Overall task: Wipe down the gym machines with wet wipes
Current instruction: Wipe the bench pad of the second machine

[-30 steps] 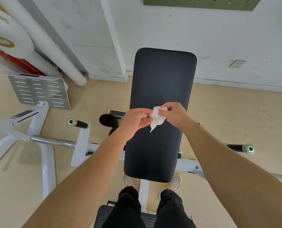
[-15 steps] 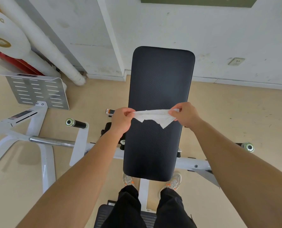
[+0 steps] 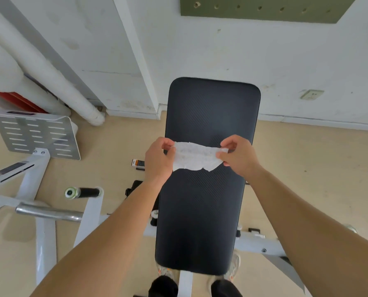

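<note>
The wet wipe (image 3: 197, 156) is pinched at both ends, by left grip (image 3: 158, 159) and right grip (image 3: 239, 157), stretched over the black backrest pad (image 3: 206, 211). It should be opened fully, then laid flat and drawn down in long strokes.

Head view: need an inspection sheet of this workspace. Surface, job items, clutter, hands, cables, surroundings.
Surface: black bench pad, textured, nothing lying on it.
Job's things: white wet wipe, spread open between both hands in front of the pad; contact with the pad cannot be told.
Clutter: small orange-and-black item low down, left of the pad.
Grippers: left hand pinches the wipe's left end; right hand pinches its right end.
Cables: nothing seen.
Surroundings: white machine frame, grey slotted plate, white pipe, wall socket, beige floor.
</note>
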`<action>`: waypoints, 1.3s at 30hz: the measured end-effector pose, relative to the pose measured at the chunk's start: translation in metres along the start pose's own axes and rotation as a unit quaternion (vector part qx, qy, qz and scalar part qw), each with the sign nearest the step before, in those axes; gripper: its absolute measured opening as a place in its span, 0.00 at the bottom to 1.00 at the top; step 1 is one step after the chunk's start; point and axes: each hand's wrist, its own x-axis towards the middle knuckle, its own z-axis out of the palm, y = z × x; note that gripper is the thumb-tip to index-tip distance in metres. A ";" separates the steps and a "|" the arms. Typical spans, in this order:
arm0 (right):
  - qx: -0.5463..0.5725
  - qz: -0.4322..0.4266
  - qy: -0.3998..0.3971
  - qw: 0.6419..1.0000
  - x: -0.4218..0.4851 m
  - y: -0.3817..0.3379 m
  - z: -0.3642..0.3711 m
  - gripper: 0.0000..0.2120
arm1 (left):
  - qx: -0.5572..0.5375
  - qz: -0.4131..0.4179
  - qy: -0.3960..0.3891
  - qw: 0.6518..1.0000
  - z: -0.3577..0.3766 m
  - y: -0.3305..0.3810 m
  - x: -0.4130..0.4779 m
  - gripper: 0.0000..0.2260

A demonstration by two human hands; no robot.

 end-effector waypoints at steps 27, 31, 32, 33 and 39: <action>-0.458 -0.379 0.306 0.743 0.151 0.007 0.069 0.24 | 0.333 0.384 0.192 0.840 0.086 -0.034 0.151 0.21; -0.441 -0.425 0.242 0.753 0.157 0.022 0.066 0.24 | 0.324 0.420 0.090 0.843 0.096 -0.045 0.146 0.23; -0.452 -0.418 0.224 0.755 0.156 0.026 0.065 0.24 | 0.329 0.400 0.074 0.852 0.097 -0.045 0.144 0.24; -0.467 -0.407 0.207 0.757 0.154 0.029 0.065 0.25 | 0.335 0.379 0.060 0.860 0.097 -0.044 0.142 0.25; -0.563 -0.387 0.122 0.720 0.173 0.007 0.043 0.35 | 0.403 0.342 -0.002 0.849 0.080 -0.020 0.169 0.31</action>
